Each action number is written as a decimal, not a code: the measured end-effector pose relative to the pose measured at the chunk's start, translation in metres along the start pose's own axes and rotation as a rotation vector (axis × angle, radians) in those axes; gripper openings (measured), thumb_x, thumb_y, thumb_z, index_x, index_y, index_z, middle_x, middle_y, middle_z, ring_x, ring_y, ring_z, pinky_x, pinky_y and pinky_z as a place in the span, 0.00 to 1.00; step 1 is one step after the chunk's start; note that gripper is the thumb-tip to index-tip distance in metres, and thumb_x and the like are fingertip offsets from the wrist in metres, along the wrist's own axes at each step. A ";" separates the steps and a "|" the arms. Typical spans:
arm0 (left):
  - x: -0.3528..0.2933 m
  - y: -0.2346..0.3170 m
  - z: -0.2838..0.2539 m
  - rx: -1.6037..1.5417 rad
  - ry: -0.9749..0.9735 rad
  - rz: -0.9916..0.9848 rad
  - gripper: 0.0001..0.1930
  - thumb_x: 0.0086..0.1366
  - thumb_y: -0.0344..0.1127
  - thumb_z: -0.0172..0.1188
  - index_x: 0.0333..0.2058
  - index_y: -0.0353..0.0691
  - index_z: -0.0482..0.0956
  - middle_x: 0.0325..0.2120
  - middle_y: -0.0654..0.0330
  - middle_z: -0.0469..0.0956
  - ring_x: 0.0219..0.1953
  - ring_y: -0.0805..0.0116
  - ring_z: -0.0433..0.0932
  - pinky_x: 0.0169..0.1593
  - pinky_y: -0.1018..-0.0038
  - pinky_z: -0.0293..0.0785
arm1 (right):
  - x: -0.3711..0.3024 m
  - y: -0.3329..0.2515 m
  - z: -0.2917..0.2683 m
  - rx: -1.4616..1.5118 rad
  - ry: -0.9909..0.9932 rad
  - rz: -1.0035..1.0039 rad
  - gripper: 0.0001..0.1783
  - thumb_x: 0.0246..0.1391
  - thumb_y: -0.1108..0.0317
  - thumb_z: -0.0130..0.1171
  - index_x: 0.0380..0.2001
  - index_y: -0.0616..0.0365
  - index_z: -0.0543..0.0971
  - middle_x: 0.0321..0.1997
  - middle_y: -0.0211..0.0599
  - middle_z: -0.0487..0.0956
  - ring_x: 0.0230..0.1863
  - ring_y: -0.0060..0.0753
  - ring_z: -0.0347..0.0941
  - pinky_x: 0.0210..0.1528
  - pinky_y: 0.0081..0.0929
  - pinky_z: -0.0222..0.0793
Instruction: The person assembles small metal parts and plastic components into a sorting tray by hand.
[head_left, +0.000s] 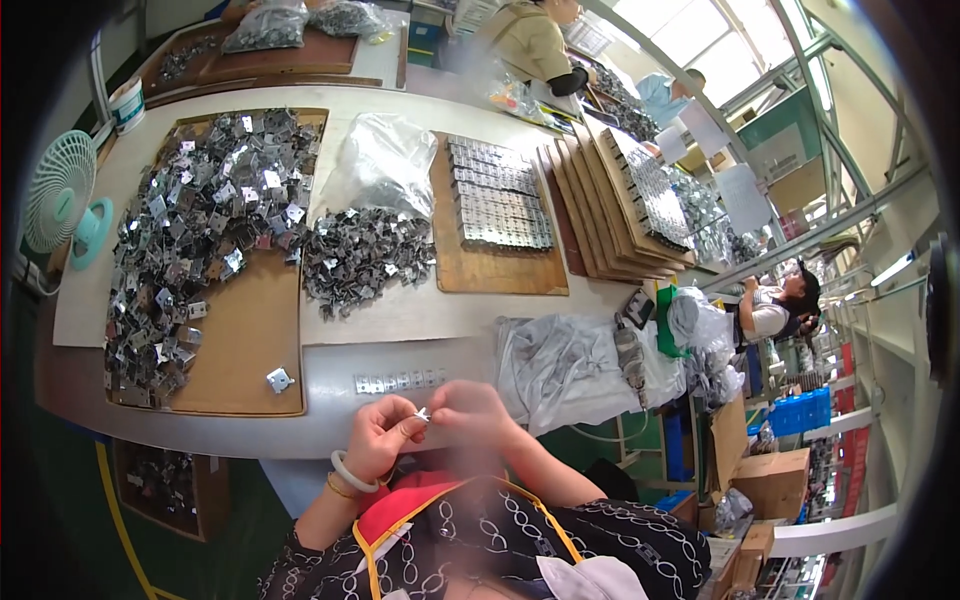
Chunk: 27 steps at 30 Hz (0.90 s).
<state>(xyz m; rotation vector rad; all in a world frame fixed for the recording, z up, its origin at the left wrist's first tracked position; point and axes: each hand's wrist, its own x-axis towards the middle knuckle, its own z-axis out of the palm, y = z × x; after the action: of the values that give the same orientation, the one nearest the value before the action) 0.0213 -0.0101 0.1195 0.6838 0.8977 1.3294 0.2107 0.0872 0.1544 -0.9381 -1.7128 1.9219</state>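
A small metal piece (423, 413) was held up between the two hands, above the near edge of the grey table (330, 375). It looked bright and silvery, with short, pointed parts jutting out in several directions; its finer shape was too small to be made out, and part of it was covered by fingers.

The piece was pinched at the thumb and fingertips of the left hand (378, 432), whose fingers were curled and pressed together, and it stuck out from them on the side facing the right hand (478, 410). By the right hand, its other side was met at the fingertips. That hand was partly blurred, so it cannot be told whether the piece was gripped there as well or only touched.

Just beyond the hands, a short row of flat metal parts (400, 382) was laid out on the table. To the left, a single metal plate (280, 380) was seen on the bare part of a brown board (250, 335), whose far and left portions were covered by a pile of loose metal parts (205, 215). To the right, the table was covered by crumpled plastic bags (555, 365).
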 end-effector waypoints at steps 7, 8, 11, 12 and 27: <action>0.000 -0.012 0.005 0.114 0.122 0.124 0.03 0.68 0.26 0.63 0.36 0.34 0.77 0.27 0.61 0.81 0.30 0.75 0.80 0.37 0.78 0.78 | -0.011 0.023 0.025 0.175 0.241 0.056 0.08 0.61 0.73 0.65 0.43 0.62 0.81 0.40 0.30 0.84 0.41 0.19 0.78 0.46 0.20 0.74; 0.001 -0.012 0.005 0.080 0.130 0.104 0.03 0.67 0.25 0.64 0.36 0.34 0.78 0.28 0.61 0.81 0.30 0.75 0.80 0.37 0.79 0.78 | -0.011 0.023 0.028 0.175 0.241 0.054 0.08 0.61 0.73 0.65 0.43 0.62 0.81 0.40 0.30 0.84 0.41 0.19 0.78 0.46 0.20 0.74; 0.005 -0.015 0.002 0.077 0.134 0.124 0.03 0.66 0.24 0.65 0.36 0.34 0.79 0.28 0.62 0.81 0.31 0.75 0.80 0.38 0.79 0.78 | -0.013 0.026 0.032 0.141 0.320 0.046 0.08 0.62 0.73 0.65 0.44 0.62 0.81 0.41 0.31 0.84 0.42 0.19 0.79 0.47 0.20 0.75; 0.005 -0.017 0.001 0.105 0.132 0.162 0.03 0.65 0.23 0.66 0.36 0.34 0.80 0.28 0.62 0.82 0.31 0.74 0.81 0.38 0.79 0.79 | -0.013 0.028 0.032 0.133 0.330 0.034 0.09 0.62 0.73 0.64 0.45 0.62 0.82 0.41 0.31 0.84 0.42 0.19 0.79 0.47 0.20 0.75; 0.007 -0.018 0.010 0.558 0.189 0.427 0.05 0.59 0.21 0.68 0.35 0.33 0.84 0.29 0.56 0.83 0.32 0.67 0.83 0.38 0.73 0.78 | -0.012 0.012 0.031 -0.233 0.455 -0.222 0.14 0.53 0.75 0.70 0.44 0.60 0.81 0.39 0.32 0.84 0.39 0.23 0.79 0.44 0.24 0.75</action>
<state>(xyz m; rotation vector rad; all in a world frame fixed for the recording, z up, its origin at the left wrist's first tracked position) 0.0396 -0.0046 0.1082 1.2485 1.3510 1.5460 0.1985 0.0552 0.1463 -1.1126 -1.6961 1.2677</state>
